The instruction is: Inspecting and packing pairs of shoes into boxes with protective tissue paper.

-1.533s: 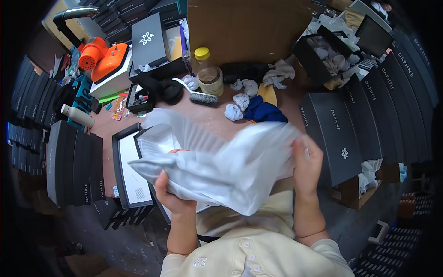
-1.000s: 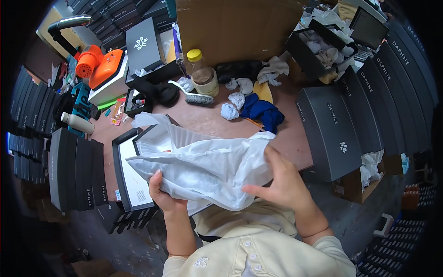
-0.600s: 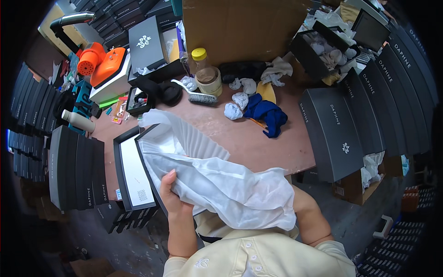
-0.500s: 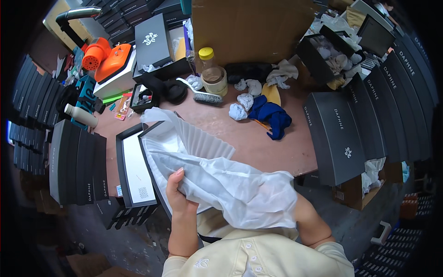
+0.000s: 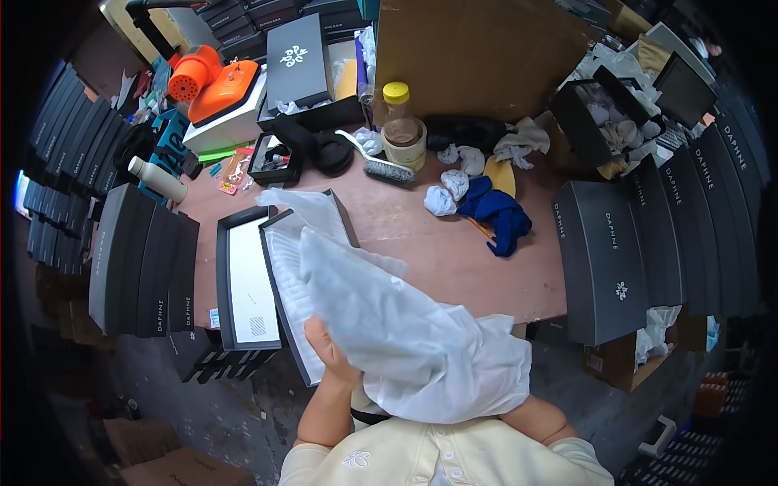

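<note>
A thin, white, translucent cloth bag (image 5: 405,332) hangs over the front edge of the table, close to my body. My left hand (image 5: 331,348) grips the bag's left side, its fingers partly hidden behind the cloth. My right forearm (image 5: 539,419) runs up into the bag's right end, and the cloth covers my right hand entirely. Under and left of the bag lies an open dark box (image 5: 343,217) lined with white pleated paper (image 5: 292,243). Beside it sits a shallow dark lid (image 5: 227,312) with its white inside facing up.
Dark shoe boxes (image 5: 604,259) stand upright at the right, and more (image 5: 146,259) at the left. Farther back are a blue cloth (image 5: 494,212), crumpled white paper (image 5: 440,201), a brush (image 5: 389,171), a yellow-capped jar (image 5: 395,95), a white bottle (image 5: 158,178) and an orange device (image 5: 223,91).
The bag's left end has risen and now hides more of the lined box. My left hand has shifted right and down with it. My right forearm has dropped lower. The view has shifted slightly.
</note>
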Action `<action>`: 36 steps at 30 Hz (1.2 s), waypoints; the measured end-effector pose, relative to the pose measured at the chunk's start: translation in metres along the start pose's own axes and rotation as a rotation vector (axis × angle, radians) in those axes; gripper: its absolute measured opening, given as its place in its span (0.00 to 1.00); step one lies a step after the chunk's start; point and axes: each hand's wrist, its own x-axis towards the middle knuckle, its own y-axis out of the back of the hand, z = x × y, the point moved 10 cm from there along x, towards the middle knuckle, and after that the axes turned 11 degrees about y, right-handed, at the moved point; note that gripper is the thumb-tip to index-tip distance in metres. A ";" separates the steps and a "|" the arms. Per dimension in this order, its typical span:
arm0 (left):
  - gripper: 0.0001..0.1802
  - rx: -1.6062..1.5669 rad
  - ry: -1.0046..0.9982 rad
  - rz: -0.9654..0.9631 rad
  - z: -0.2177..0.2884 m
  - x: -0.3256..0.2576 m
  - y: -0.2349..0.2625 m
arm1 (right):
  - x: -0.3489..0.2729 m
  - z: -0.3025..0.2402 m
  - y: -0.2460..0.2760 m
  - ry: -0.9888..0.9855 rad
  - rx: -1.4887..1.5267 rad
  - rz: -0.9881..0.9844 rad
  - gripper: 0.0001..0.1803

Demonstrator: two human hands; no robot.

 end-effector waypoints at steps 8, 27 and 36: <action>0.12 0.279 -0.275 0.718 0.152 0.006 0.147 | -0.061 0.097 0.036 -0.796 1.011 -0.042 0.39; 0.15 0.674 -0.034 0.566 0.127 -0.053 0.141 | 0.083 0.056 -0.147 -0.234 0.023 -0.503 0.16; 0.21 0.972 0.188 0.218 0.077 -0.060 0.063 | 0.171 0.007 -0.151 0.022 0.045 -0.334 0.07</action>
